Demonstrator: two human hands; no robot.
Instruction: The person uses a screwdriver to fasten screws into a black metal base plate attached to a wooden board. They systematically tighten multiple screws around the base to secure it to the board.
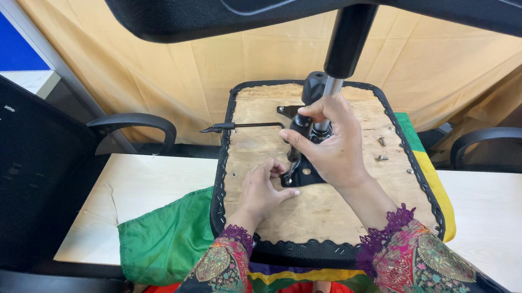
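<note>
Seat base (329,211), an upturned chair seat with a bare wooden underside and black stapled edging, lies on a green, yellow and purple cloth (165,237) spread over the light wooden surface (144,187). At the middle of the seat base we see the black metal bracket (302,170), with a chrome post (329,99) rising from it into a black column overhead. A thin black lever (244,127) sticks out from the bracket past the seat base's left edge.

Our right hand (333,146) is closed around the foot of the post, just above the bracket. Our left hand (265,192) rests on the wood beside the bracket's lower left corner, fingers curled with the tips at the bracket's edge; we cannot tell whether it grips anything.

Loose screws (381,149) lie on the wood to the right of the bracket. Black chair armrests (132,123) stand beyond the seat base on both sides.
</note>
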